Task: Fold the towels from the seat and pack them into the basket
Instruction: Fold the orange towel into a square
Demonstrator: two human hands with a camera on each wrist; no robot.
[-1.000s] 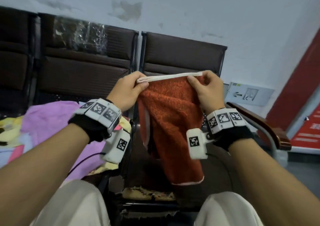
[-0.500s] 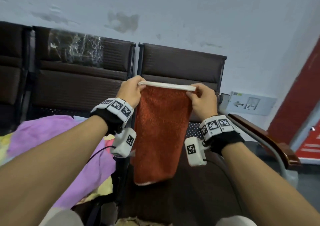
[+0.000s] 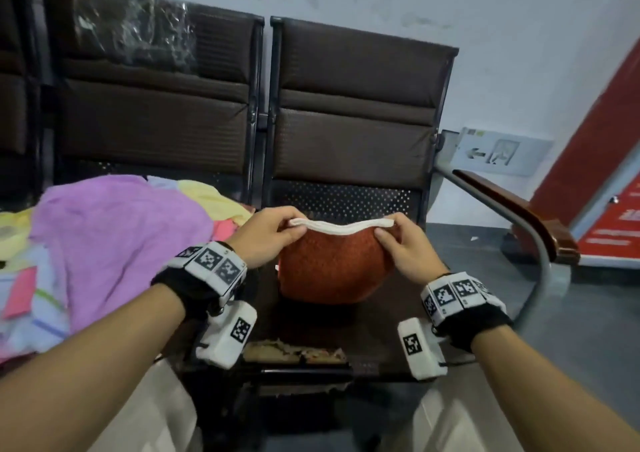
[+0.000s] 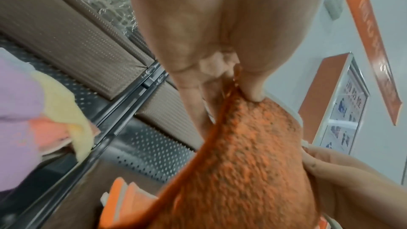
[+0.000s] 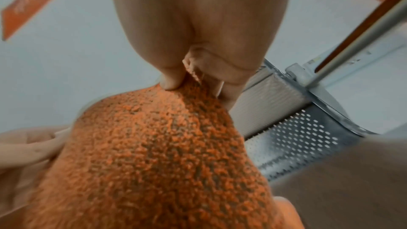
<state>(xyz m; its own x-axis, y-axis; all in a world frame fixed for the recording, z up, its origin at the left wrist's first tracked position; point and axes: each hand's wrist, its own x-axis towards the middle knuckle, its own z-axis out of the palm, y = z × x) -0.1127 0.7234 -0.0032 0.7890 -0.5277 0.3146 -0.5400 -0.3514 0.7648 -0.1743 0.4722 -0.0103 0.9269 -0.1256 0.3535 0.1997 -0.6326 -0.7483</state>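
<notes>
Fingers and thumb of the left hand [image 3: 266, 235] are pinched on one top corner of the orange towel [image 3: 332, 271], and the other corner is pinched by the right hand [image 3: 403, 247]. Its white-trimmed top edge [image 3: 341, 225] is held slack between them (sagging slightly), while its lower part is bunched on the dark seat [image 3: 381, 333]. Bare seat is seen around it. A pile of towels [image 3: 114, 243] is heaped on the neighbouring seat, left of the hands.
</notes>
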